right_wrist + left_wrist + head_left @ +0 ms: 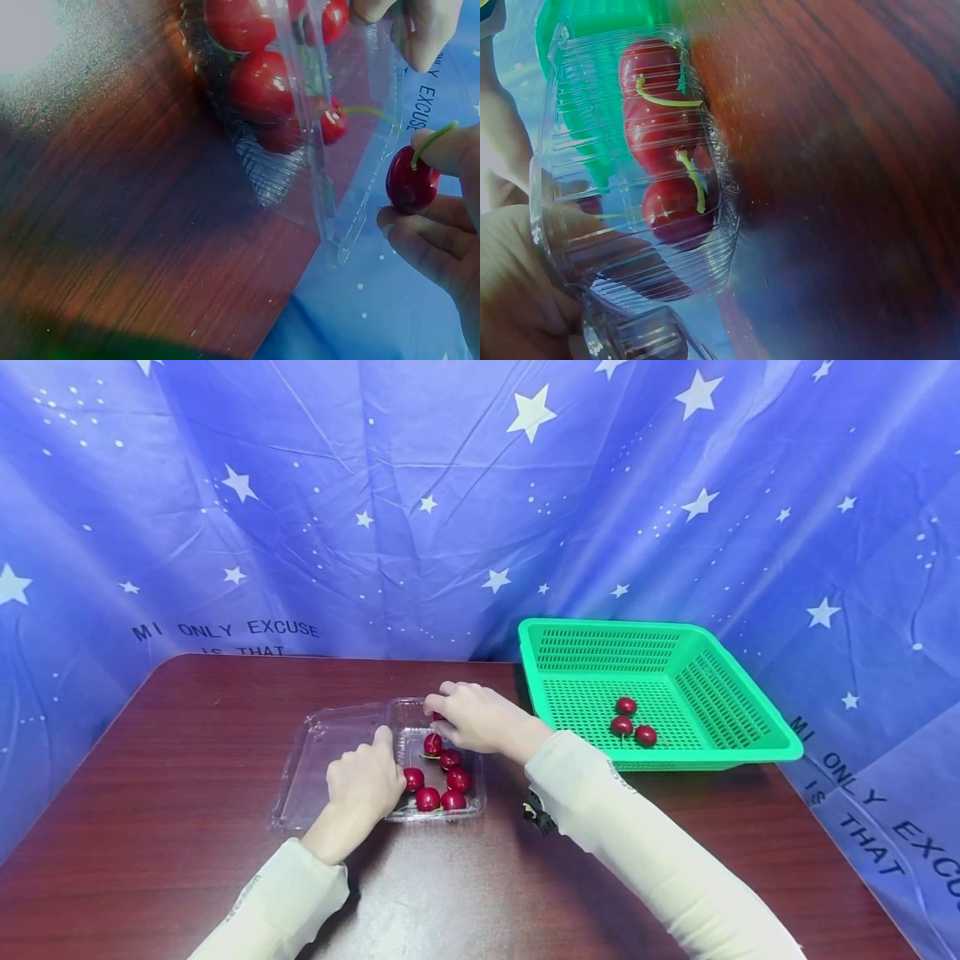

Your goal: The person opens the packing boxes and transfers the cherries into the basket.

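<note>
In the head view, a clear plastic clamshell box (481, 802) lies on the table with its lid (318, 764) folded out left. Several red cherries (427, 799) with green stems are inside. My left hand (365, 781) grips the box's left side, where lid and tray join; the left wrist view shows fingers against the clear wall (562, 247). Over the box's far end is my right hand (480, 718). Its thumb and fingers pinch a dark red cherry (412, 180), stem up, in the right wrist view; from the head that cherry is mostly hidden.
A green plastic basket (757, 702) with slotted walls stands at the table's back right and holds three cherries (622, 725). Behind the brown table (187, 793) hangs a blue star-patterned cloth (420, 552). A small dark object (536, 814) shows beneath the right sleeve.
</note>
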`<state>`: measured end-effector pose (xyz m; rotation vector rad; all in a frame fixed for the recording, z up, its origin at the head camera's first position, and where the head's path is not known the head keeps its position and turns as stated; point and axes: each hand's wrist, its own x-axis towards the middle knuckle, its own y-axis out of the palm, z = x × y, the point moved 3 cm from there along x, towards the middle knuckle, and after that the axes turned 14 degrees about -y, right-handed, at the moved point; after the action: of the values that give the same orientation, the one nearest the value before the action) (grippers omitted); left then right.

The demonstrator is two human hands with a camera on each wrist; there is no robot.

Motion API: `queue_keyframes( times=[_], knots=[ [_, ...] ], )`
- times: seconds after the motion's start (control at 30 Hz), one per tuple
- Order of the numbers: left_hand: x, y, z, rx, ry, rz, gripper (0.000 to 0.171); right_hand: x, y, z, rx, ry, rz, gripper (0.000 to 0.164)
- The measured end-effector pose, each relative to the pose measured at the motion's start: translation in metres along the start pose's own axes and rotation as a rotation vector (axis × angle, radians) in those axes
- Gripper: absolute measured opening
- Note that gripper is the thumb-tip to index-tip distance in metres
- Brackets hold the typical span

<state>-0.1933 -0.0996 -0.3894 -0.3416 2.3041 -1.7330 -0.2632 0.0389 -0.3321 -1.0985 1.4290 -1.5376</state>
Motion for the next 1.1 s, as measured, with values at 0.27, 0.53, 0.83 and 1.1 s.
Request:
queue_keyframes(
  times=[0.27, 0.53, 0.83, 1.1],
  knots=[
    [0.0, 0.001, 0.001, -0.008, -0.005, -0.001, 0.025, -0.004, -0.011, -0.007, -0.012, 0.025, -0.004, 0.016],
    [0.001, 0.001, 0.001, -0.004, 0.001, 0.007, 0.026, -0.013, -0.023, -0.019, -0.025, 0.076, -0.015, 0.018],
    [0.001, 0.001, 0.002, -0.005, -0.001, 0.002, 0.026, -0.023, -0.03, -0.033, -0.023, 0.092, -0.053, 0.019],
    [0.001, 0.002, 0.001, -0.004, 0.003, 0.004, 0.026, -0.037, -0.037, -0.051, -0.018, 0.163, -0.051, 0.021]
  ],
)
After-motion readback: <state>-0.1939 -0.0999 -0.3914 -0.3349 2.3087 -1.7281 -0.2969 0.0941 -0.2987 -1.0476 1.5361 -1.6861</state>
